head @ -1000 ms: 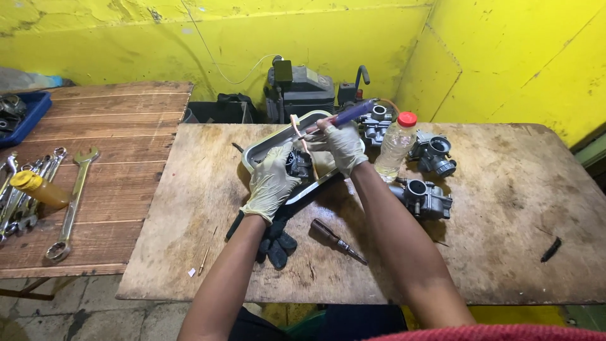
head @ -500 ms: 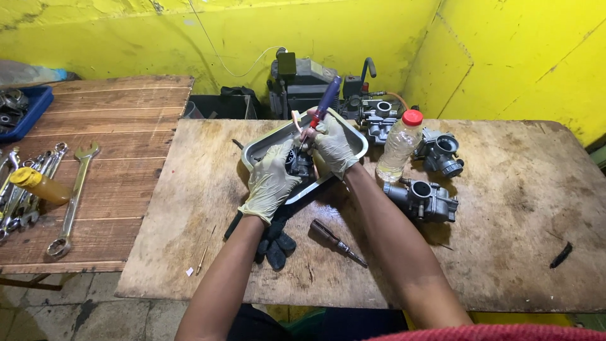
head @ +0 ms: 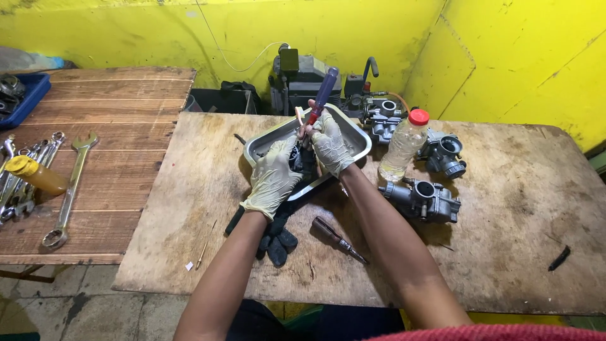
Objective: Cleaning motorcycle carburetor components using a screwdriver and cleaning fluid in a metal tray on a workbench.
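Now screwdriver [head: 322,95] upright in right hand [head: 331,145].

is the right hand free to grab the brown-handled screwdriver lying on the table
Probably not at once: the right hand is gripping a purple-handled screwdriver over the metal tray. The brown-handled screwdriver lies uncovered near that forearm.

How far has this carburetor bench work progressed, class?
Looks done: a dark screwdriver lies set aside on the table. In hand: the left hand steadies a carburetor over the metal tray while the right hand holds a purple-handled screwdriver upright. Left: three carburetors sit untouched nearby.
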